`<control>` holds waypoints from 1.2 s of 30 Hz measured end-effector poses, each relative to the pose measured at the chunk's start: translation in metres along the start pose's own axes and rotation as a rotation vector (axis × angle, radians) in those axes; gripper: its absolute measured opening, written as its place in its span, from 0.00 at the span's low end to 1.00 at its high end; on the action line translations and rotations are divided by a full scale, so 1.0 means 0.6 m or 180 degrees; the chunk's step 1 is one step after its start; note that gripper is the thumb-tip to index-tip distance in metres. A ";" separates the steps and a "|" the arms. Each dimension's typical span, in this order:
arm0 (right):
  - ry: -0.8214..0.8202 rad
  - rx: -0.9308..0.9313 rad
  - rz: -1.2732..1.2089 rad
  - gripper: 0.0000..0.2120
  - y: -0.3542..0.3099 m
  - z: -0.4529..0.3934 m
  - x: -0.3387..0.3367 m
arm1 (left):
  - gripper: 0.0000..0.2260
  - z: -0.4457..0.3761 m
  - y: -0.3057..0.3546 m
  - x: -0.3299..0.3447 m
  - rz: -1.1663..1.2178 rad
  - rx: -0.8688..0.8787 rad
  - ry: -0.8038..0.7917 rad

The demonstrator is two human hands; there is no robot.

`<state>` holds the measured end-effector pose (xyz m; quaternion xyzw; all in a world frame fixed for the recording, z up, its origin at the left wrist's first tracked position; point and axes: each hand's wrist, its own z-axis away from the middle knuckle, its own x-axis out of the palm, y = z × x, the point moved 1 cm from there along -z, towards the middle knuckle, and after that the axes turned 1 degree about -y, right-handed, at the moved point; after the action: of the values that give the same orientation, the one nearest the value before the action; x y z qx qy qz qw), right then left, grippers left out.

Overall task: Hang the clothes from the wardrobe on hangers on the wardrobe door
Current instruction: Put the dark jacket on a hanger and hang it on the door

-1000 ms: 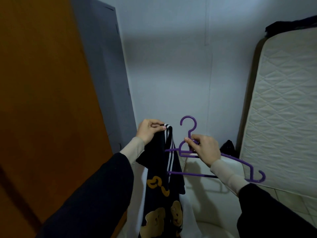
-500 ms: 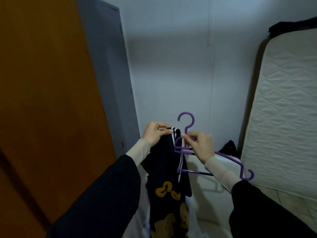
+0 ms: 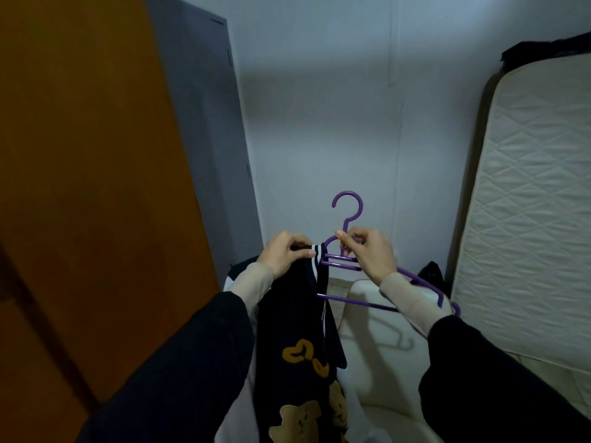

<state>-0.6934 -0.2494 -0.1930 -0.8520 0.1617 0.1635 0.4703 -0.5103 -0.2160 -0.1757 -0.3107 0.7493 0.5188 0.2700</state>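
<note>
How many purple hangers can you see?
1. The purple hanger is held by the right hand near its neck, beside the dark bear-print garment that the left hand pinches. More may be hidden out of view.

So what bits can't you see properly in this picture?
- Head view: the left end of the purple hanger is hidden behind the dark bear-print garment.
- The garment's bottom is cut off by the lower edge.
- The hanger's neck is covered where the right hand pinches it.
- The collar is partly covered by the left hand gripping it.
- The dark thing beside the mattress is too dim to name.
</note>
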 end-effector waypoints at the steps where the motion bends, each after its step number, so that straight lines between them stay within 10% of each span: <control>1: -0.0089 -0.0040 0.0102 0.18 -0.002 -0.005 -0.003 | 0.08 0.001 0.002 -0.002 0.0007 -0.0008 0.0058; 11: 0.0692 -0.1166 0.0649 0.05 0.030 0.041 -0.022 | 0.09 0.004 0.007 -0.031 0.0278 -0.0254 0.0899; 19: -0.0630 -0.0388 0.0481 0.06 0.057 0.055 0.015 | 0.09 -0.012 0.026 -0.039 0.0709 -0.0271 0.1358; 36: -0.0852 0.0703 0.0078 0.03 0.091 0.053 0.091 | 0.08 0.015 0.023 -0.113 0.1014 -0.0212 0.1213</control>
<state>-0.6719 -0.2566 -0.2731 -0.7637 0.1250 0.2624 0.5764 -0.4753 -0.1915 -0.1207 -0.2896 0.8087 0.5113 0.0283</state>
